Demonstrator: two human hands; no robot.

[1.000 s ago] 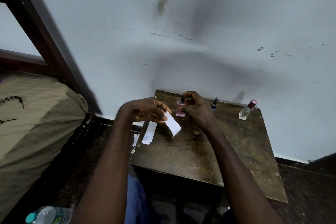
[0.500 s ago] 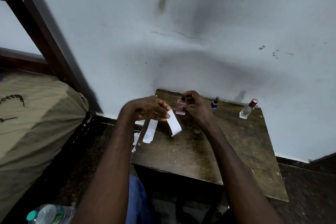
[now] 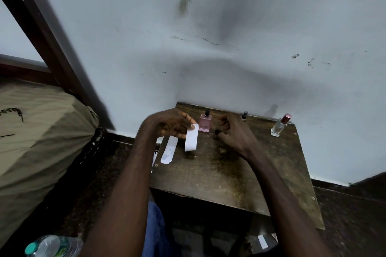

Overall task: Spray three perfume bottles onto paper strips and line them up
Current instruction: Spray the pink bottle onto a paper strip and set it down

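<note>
My left hand (image 3: pixel 169 125) pinches a white paper strip (image 3: pixel 191 138) that hangs just above the wooden table (image 3: pixel 219 173). Right of the strip, a pink perfume bottle (image 3: pixel 205 123) with a black nozzle stands free. My right hand (image 3: pixel 235 131) hovers to its right with curled fingers. A small black cap (image 3: pixel 217 131) sits at its fingertips; whether they grip it I cannot tell. A small dark bottle (image 3: pixel 244 116) and a clear bottle with a pink cap (image 3: pixel 278 126) stand along the wall. A second strip (image 3: pixel 169 149) lies flat near the table's left edge.
The wall rises directly behind the table. A dark wooden frame (image 3: pixel 41 33) and a beige bundle (image 3: pixel 37 135) fill the left side. A plastic water bottle (image 3: pixel 52 246) lies at the bottom left. A paper scrap (image 3: pixel 262 242) lies on the floor under the table.
My right hand has let go of the pink bottle and moved to the right of it. The strip in my left hand has swung to hang more upright.
</note>
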